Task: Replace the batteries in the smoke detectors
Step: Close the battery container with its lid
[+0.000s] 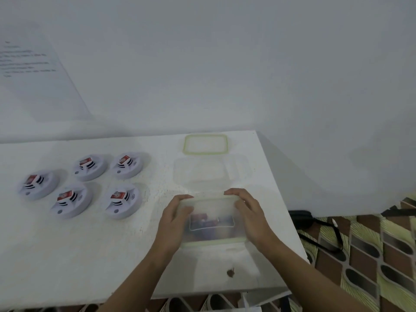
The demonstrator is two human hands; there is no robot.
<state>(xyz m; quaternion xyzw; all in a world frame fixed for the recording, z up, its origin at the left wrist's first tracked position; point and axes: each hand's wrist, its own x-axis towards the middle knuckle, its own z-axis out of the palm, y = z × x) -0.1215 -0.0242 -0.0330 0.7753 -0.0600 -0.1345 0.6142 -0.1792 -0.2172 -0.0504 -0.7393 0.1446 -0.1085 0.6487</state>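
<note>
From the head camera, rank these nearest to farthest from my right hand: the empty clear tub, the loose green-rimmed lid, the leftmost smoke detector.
1. empty clear tub, just past the right hand.
2. loose green-rimmed lid, farther back behind the tub.
3. leftmost smoke detector, far off to the left.

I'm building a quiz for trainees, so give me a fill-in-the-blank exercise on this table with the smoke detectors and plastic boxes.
The white table holds ____ round white smoke detectors.
Each carries a battery with a ____ label.
The left hand and right hand grip a clear plastic container with a ____ rim.
That container lies to the ____ of the detectors.
Missing words: five, red, green, right.
</note>
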